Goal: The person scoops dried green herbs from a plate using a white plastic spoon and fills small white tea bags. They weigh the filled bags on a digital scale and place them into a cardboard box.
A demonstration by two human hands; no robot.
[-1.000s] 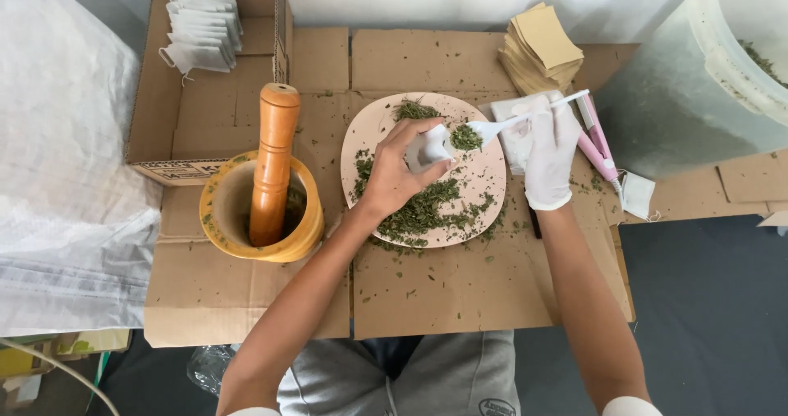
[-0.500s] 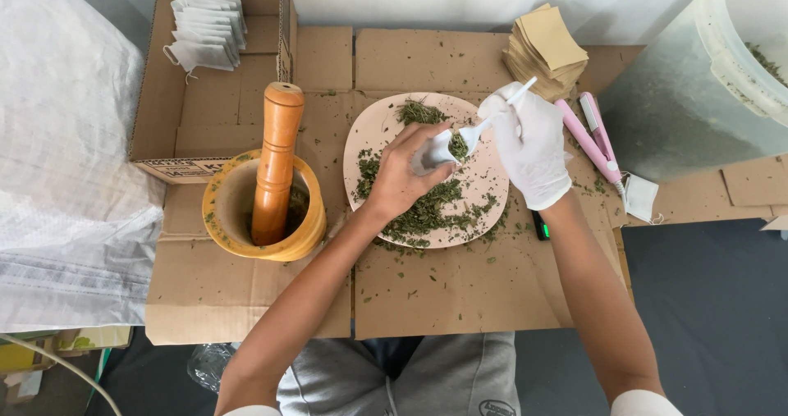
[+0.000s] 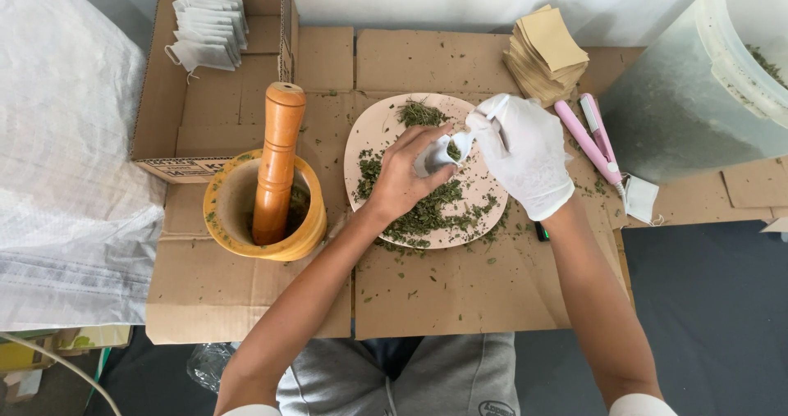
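Now the bare left hand (image 3: 402, 178) pinches a small white sachet (image 3: 433, 155) by its side, holding its mouth open over the round plate (image 3: 367, 137). The gloved right hand (image 3: 525, 149) has closed in from half a second ago, when it stood further off holding a white spoon level; the spoon's bowl (image 3: 456, 145) now tips a pinch of green dried herb (image 3: 427, 211) into the sachet, so filling is under way. More herb lies scattered across the plate and the cardboard-covered table (image 3: 476, 293). To the left, a yellow mortar (image 3: 300, 235) holds an upright wooden pestle (image 3: 275, 162). Behind it, an open cardboard box (image 3: 160, 112) contains stacked white sachets (image 3: 209, 22). Tan paper squares (image 3: 546, 51) and a pink sealer (image 3: 591, 141) lie right.
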